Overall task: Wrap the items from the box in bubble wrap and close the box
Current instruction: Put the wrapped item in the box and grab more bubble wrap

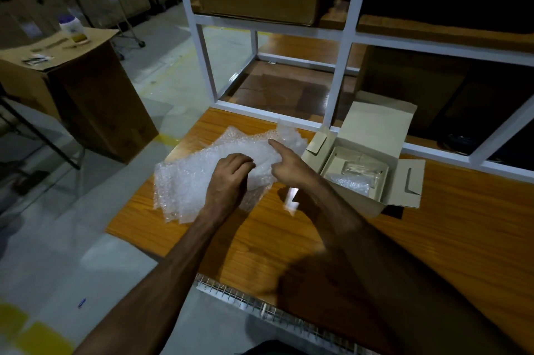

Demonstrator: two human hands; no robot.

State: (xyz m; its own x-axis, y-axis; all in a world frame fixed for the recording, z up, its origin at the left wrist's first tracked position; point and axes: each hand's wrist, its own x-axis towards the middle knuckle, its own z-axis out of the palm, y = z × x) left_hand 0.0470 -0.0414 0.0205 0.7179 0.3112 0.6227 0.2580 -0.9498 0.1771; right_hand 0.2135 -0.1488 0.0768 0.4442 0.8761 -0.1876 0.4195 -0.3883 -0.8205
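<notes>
Several sheets of bubble wrap (187, 178) lie in a loose pile on the wooden table (289, 239), left of the box. My left hand (228, 181) lies on the pile with its fingers curled round a fold of the wrap. My right hand (291, 165) holds the same bundle from the right, index finger stretched out along it. What is inside the bundle is hidden. The small cardboard box (372, 149) stands open to the right, flaps spread; inside are a clear glass item (361, 169) and a bubble-wrapped bundle (351, 184).
A white metal shelf frame (344, 45) rises behind the table with big cartons on its boards. A tall cardboard carton (86, 89) with a white jar (72, 28) on top stands on the floor at left. A wire rack edge (260, 305) runs along the table's near side.
</notes>
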